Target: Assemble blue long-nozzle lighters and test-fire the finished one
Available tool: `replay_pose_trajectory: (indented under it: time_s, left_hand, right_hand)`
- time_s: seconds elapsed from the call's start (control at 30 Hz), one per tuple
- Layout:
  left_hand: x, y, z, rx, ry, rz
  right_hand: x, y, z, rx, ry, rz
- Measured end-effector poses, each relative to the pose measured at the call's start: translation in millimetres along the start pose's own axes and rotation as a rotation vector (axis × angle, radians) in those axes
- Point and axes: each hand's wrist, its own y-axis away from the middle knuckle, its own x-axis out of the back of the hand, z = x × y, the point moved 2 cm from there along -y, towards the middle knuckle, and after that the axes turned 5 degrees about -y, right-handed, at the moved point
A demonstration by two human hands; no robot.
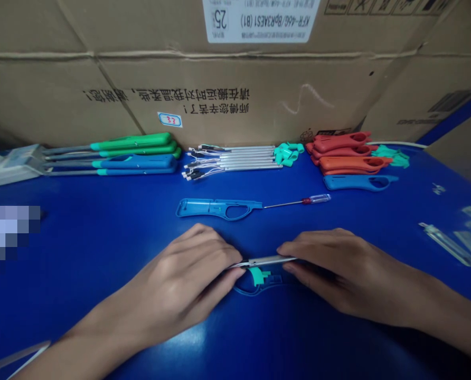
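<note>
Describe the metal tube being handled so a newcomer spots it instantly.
From the cardboard box at the back, come forward across the blue tabletop to the left hand and right hand. The silver metal tube spans the gap between them, with white wires at its left end. Similar tubes lie in a row near the box; only this one is held.

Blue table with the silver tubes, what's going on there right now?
A person's left hand pinches the white wires at one end of a silver tube, and their right hand holds the other end. Just below are a blue shell and a green piece. Farther back lie another blue shell and a screwdriver, with more silver tubes behind them.
</note>
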Motion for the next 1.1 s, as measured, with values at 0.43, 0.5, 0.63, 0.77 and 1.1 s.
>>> replay_pose_trajectory:
  time_s: [0.43,0.5,0.63,0.77,1.1]
  left_hand:
    - [1.2,-3.4,3.9,0.002,-0.016,-0.066]
    - [1.6,-2.5,3.6,-0.002,-0.025,-0.072]
    - [0.6,-2.8,1.6,-0.001,-0.029,-0.083]
    - [-0.4,-5.4,1.1,-0.006,-0.031,-0.103]
    - [3.4,-3.1,5.0,-0.009,-0.07,-0.128]
  right_hand:
    - [0.3,0.4,2.0,0.024,0.008,0.02]
    - [0.5,0.4,3.7,0.023,0.007,0.023]
    - [0.6,-0.5,7.1,0.039,0.006,0.062]
    - [-1.0,-2.1,7.7,0.056,-0.013,0.094]
    - [-1.4,-4.3,3.3,0.064,-0.05,0.121]
